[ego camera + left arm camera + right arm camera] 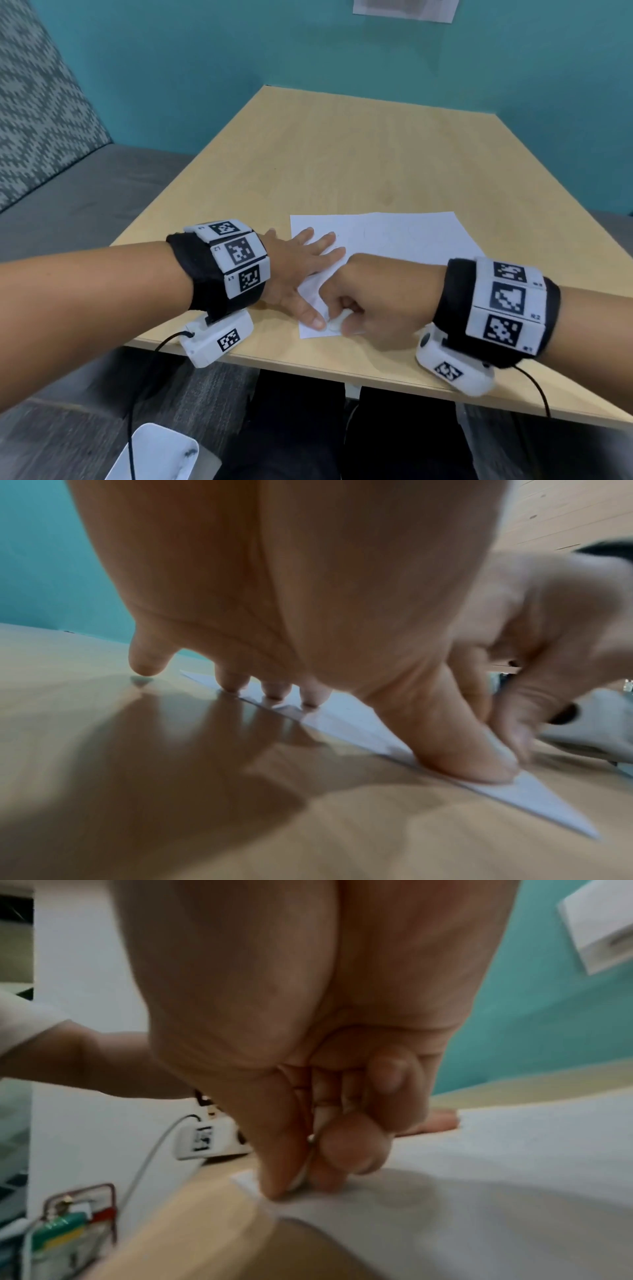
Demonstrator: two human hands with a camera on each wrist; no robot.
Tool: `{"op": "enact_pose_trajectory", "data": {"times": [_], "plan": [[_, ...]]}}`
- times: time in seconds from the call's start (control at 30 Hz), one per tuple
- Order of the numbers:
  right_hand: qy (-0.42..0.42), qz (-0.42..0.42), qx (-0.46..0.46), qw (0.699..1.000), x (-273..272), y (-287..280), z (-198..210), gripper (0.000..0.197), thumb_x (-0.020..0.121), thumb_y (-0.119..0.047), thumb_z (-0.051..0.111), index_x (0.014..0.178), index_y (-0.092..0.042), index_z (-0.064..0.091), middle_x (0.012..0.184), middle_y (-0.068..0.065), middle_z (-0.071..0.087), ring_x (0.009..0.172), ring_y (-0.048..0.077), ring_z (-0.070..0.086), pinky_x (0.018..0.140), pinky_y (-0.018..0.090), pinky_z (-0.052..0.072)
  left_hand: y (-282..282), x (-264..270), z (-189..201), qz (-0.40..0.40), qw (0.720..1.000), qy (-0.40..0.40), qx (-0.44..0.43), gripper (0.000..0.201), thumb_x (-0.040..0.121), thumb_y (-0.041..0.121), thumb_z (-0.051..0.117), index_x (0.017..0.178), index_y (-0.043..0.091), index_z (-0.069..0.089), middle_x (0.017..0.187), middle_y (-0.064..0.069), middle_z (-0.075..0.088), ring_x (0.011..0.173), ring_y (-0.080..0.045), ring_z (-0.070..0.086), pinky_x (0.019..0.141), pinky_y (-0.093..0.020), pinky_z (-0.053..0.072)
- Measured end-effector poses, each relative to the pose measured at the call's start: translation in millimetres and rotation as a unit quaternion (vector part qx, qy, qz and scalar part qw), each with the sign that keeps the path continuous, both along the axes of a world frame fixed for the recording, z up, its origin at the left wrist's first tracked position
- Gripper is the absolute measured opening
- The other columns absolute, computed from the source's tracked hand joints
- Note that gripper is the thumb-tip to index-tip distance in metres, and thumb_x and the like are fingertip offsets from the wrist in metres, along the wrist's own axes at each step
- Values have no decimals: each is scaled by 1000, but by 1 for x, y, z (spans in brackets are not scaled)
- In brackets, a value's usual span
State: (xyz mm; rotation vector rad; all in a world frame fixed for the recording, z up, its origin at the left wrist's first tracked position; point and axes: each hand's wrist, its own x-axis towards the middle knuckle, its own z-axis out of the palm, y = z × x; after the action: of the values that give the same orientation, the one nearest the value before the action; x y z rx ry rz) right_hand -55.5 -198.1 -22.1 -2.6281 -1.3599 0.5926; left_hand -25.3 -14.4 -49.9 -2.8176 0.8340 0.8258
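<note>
risking a crumpled or torn sheet point(394, 240): rubbing right at its near left corner, close to the near edge of the tabletop point(342, 154), with only thin paper taking the pressure. buckling likely when stroking toward the pinned side rather than away from it. also risking a pivot or slide toward the near edge when easing the hold-down mid-stroke. possibly dropping the small white piece point(336, 324) too, looking like an eraser and being pinched by little more than its top.

right grip point(376, 301): clenched, pinching the white piece between thumb and curled forefinger, tucking the other fingers in, pressing it down onto the sheet's near left corner.

left grip point(294, 270): released and flat, grasping nothing, spreading fingers along the sheet's left edge, pressing three fingertips on the paper, resting the little finger on bare tabletop, pinning the corner with the thumb point(462, 750) just beside the white piece.

sheet: lying flat by the tabletop's near edge.
</note>
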Motion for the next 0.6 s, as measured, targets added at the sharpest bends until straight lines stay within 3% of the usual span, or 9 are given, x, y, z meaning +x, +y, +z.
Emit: {"op": "enact_pose_trajectory", "data": {"times": [0.1, 0.23, 0.37, 0.43, 0.6], "plan": [[-45, -39, -11, 998, 20, -5, 6, 22, 80, -17, 65, 70, -27, 49, 58, -14, 46, 56, 2, 43, 59, 23, 34, 0, 0, 0, -1, 1000, 2, 0, 116, 69, 85, 56, 153, 46, -13, 159, 10, -32, 149, -23, -24, 112, -68, -1], [-2, -13, -7, 1000, 1, 0, 2, 30, 78, -16, 64, 62, -31, 43, 56, -10, 48, 52, 6, 43, 53, 22, 37, 1, 0, 0, 4, 1000, 4, -3, 118, 69, 84, 57, 153, 43, -15, 159, 11, -32, 149, -22, -24, 112, -69, -2], [-53, -70, -25, 996, 29, -13, 7, 4, 80, -19, 65, 79, -17, 61, 61, -14, 49, 61, 8, 48, 63, 25, 39, 1, 1, 0, -2, 1000, 3, 15, 121, 68, 87, 54, 152, 42, -22, 157, 14, -35, 148, -19, -26, 115, -68, -2], [-67, -108, -14, 992, 45, -21, 7, 6, 79, -21, 67, 81, -16, 65, 60, -15, 49, 60, 3, 47, 64, 26, 39, 2, 1, -1, -3, 1000, -2, 24, 123, 68, 89, 51, 150, 40, -26, 156, 15, -35, 148, -19, -26, 115, -67, -1], [-50, -71, -17, 996, 32, -19, 1, 8, 80, -20, 64, 76, -21, 58, 57, -14, 46, 56, 2, 43, 57, 21, 33, 2, 0, 2, -2, 1000, 4, 24, 123, 68, 88, 52, 149, 41, -28, 156, 16, -37, 148, -17, -27, 116, -67, -2]]}}
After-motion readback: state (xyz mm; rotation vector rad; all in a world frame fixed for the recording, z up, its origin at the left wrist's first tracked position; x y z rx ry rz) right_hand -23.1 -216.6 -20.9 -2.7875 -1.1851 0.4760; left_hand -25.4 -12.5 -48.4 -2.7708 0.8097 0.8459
